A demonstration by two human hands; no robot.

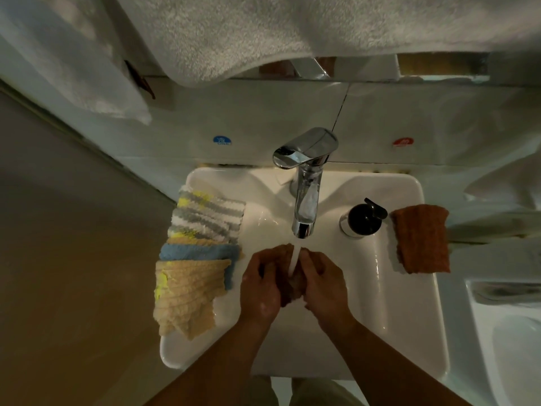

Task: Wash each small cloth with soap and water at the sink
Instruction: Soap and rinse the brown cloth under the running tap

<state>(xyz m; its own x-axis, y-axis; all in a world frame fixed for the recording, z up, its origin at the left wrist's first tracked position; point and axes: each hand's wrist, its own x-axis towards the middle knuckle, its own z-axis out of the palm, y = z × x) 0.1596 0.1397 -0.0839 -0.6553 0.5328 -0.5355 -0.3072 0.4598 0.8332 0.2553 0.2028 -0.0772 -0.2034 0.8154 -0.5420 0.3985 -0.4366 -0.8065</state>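
Brown cloth (288,294) squeezed between the curled left hand (259,284) and right hand (322,284) under the running tap (306,183) could splash the waiting stack (199,247).

The tap (306,171) is polished, mirror-bright metal and the sink (409,303) a smooth, glossy white. The stacked cloths (202,230) and the orange cloth (421,238) are ribbed, fuzzy fabric; the hanging towel (234,33) is looped terry, matt.

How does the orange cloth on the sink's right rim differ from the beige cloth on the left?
The orange cloth is plain rust-coloured; the beige cloth carries a yellow patch. The orange cloth lies alone beside the soap dispenser; the beige cloth overlaps a blue cloth. Both are ribbed and rest on the sink rim.
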